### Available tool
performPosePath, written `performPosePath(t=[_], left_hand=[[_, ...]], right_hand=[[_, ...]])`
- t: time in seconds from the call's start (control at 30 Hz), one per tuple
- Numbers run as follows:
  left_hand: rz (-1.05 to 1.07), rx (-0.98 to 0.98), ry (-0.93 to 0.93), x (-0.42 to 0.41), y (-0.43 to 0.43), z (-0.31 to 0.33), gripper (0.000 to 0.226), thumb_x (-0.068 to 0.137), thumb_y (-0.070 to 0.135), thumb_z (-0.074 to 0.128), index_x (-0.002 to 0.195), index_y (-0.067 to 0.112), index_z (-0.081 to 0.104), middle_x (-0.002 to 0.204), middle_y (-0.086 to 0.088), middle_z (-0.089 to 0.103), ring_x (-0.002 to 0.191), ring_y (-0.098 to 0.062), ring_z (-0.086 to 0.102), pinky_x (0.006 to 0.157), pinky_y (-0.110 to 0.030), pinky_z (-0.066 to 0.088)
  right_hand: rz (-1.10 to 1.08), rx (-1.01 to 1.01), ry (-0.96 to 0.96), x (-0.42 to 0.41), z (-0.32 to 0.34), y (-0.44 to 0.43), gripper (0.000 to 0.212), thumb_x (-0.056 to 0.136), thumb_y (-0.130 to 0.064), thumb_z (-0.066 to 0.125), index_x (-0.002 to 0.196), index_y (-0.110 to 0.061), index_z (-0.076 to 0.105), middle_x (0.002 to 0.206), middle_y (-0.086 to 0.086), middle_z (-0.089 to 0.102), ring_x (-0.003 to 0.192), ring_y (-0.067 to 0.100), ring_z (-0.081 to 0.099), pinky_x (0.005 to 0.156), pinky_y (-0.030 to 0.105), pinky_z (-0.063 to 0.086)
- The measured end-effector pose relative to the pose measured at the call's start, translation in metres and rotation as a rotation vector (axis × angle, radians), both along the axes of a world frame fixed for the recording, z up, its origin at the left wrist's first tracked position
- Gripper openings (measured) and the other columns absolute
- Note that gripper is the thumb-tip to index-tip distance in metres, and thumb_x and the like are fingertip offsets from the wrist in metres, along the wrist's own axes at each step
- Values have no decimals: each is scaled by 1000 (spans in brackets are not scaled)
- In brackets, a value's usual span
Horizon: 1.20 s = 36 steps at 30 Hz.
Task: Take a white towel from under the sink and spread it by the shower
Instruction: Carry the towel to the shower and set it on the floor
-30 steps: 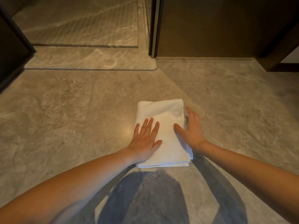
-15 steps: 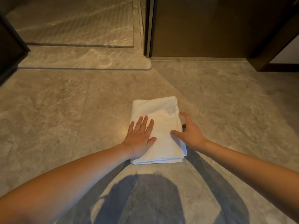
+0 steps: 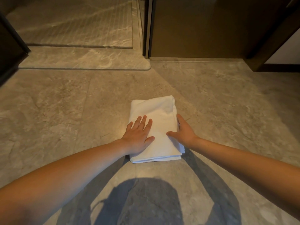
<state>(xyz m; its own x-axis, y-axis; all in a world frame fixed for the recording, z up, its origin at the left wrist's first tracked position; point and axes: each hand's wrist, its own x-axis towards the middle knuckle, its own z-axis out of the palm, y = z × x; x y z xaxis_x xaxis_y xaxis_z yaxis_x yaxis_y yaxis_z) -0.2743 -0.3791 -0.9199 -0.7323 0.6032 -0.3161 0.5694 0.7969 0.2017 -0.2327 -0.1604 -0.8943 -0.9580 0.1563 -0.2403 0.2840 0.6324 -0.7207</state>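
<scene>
Towel first: white folded terry towel (image 3: 155, 124) lies flat on the grey marble-look tile floor (image 3: 65, 111), near the raised shower sill (image 3: 84, 57) but not touching it. My left hand (image 3: 138, 135) presses it, fingers straight. My right hand (image 3: 183, 132) is at the right edge w/ thumb on top; can't tell if the fingers hook a layer. Looks soft, light, floppy, so I'd pinch top-layer corners & peel open.
</scene>
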Motion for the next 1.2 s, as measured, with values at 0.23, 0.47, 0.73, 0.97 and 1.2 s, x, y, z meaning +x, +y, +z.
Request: performPosePath(t=[0.23,0.47,0.73,0.97,1.2], left_hand=[[-5,-12,-28,-2,1,3,75,98,61,19,153,23,-14,161,-6,-22,147,-25,-20,117,-50,1],[-17,-10,-5,-2,0,-3,75,97,61,19,153,23,-13,161,-7,-21,147,-26,-20,117,-50,2],[4,24,-43,-6,-1,2,75,97,60,25,154,25,-7,163,-5,-14,149,-24,-13,116,-49,6],[130,534,-64,-28,12,62,58,96,46,43,144,55,11,105,-9,63,98,-26,60,74,-38,46],[90,433,-146,-45,43,107,46,98,53,40,143,46,33,99,-12,67,100,-28,59,77,-35,39]], right_hand=[[59,165,48,-3,7,-2,81,84,-26,74,151,-21,30,153,2,39,138,23,39,108,31,32],[-16,-81,119,1,24,1,58,79,-10,77,130,-22,52,133,0,52,112,20,56,90,32,53],[288,-166,-101,19,34,12,59,82,-17,76,131,-29,46,134,-9,45,120,16,50,94,33,51],[249,-8,143,28,40,-10,46,76,-5,70,116,-24,57,116,-2,58,100,8,52,86,31,44],[417,70,226,32,52,-46,60,74,1,59,129,-19,54,122,8,57,110,29,53,93,47,44]])
